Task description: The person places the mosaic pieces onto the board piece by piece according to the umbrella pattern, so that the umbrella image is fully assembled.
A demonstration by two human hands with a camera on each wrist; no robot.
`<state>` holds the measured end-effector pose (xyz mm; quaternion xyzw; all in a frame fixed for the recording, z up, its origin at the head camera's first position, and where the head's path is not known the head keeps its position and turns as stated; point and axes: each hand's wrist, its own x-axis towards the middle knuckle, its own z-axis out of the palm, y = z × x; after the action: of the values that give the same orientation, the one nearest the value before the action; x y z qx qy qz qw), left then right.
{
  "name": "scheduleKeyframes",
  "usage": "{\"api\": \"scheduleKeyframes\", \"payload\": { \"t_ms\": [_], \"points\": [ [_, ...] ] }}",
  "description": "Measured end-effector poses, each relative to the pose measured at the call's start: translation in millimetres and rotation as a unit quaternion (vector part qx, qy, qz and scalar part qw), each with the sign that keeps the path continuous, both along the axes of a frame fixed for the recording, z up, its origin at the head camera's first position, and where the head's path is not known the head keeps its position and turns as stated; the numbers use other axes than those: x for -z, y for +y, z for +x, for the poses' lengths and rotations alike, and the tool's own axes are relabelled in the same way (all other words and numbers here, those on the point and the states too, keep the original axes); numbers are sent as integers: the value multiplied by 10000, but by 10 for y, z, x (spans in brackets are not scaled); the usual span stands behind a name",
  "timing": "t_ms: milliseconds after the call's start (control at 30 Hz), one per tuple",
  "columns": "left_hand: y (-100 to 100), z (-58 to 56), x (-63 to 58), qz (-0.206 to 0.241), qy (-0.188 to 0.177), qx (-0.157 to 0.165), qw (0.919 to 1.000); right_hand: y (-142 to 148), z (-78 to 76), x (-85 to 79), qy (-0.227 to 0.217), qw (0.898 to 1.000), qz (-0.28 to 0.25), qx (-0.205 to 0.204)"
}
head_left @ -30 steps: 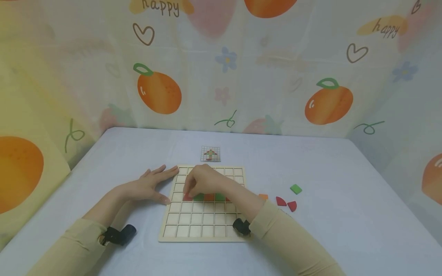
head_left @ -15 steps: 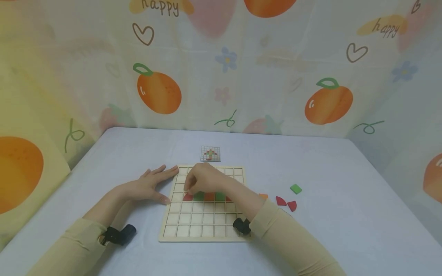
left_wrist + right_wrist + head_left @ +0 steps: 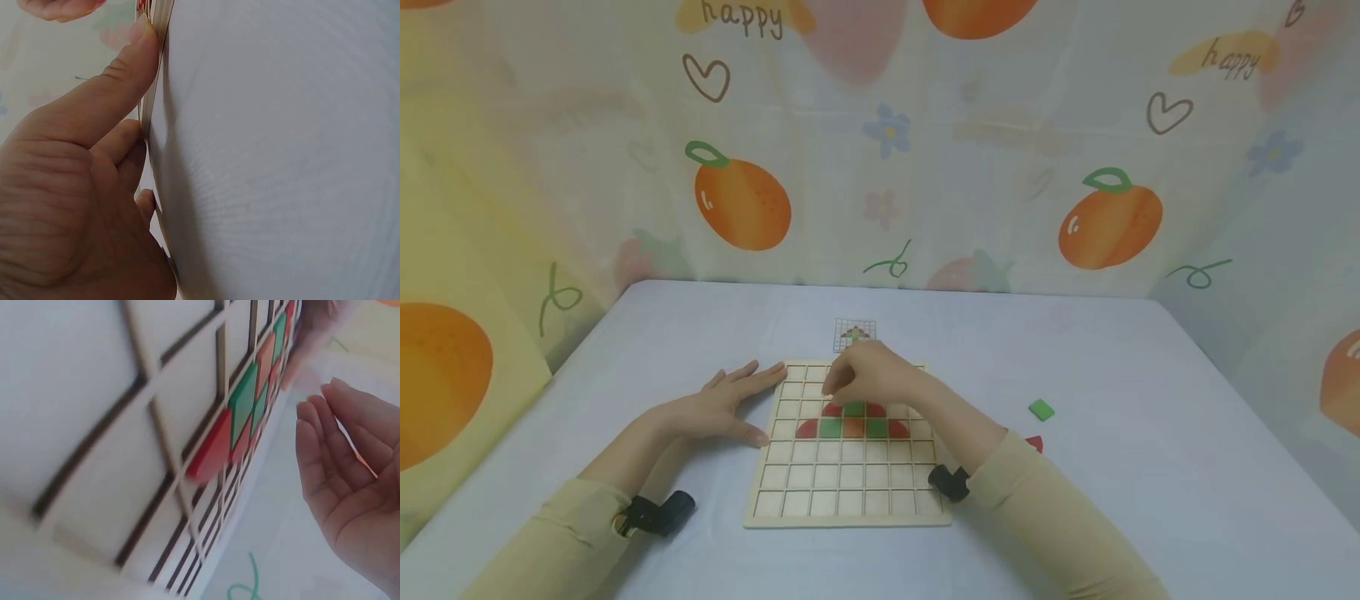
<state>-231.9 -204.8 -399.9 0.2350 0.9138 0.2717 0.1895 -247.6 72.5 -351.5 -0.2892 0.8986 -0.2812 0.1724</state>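
My left hand [image 3: 711, 408] lies with spread fingers at the left side of a wooden grid board [image 3: 842, 525], its thumb and fingertips touching the edge. My right hand [image 3: 872, 375] hovers over the board's upper part with loosely bent fingers; the right wrist view shows no tile between the fingertips [image 3: 334, 387]. Below it, a row holds a red quarter-round tile [image 3: 807, 429], a green square tile [image 3: 831, 428], an orange tile [image 3: 853, 427], another green square and another red quarter-round. The row above has a green square [image 3: 854, 409] between two red quarter-rounds, partly under the hand.
Behind the board lies a small pattern card [image 3: 853, 331], its lower part hidden by the right hand. To the right are a loose green tile [image 3: 1041, 409] and a red tile [image 3: 1035, 442] partly covered by the sleeve. A printed cloth [image 3: 970, 167] hangs behind the table.
The right hand has lifted off the red tile at the left end of the row and moved right and away from me, uncovering the tiles. The left hand stays put.
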Motion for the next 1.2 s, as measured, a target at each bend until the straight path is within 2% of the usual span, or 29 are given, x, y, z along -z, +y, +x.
{"api": "scheduleKeyframes", "payload": {
  "t_ms": [167,433,667,967,1200],
  "points": [
    [5,-8,19,-56,14,-40,10000,216,-16,-18,147,9998,15,155],
    [11,6,3,-61,36,-42,10000,627,-14,-76,-12,9984,76,560],
    [20,12,-13,-72,54,-42,10000,1051,8,-53,-15,9947,224,1001],
    [4,0,7,-58,55,-39,10000,1556,90,-21,29,9911,302,1295],
    [-14,-28,56,-73,81,-21,9999,1832,123,12,128,9885,401,1449]
  ]
}}
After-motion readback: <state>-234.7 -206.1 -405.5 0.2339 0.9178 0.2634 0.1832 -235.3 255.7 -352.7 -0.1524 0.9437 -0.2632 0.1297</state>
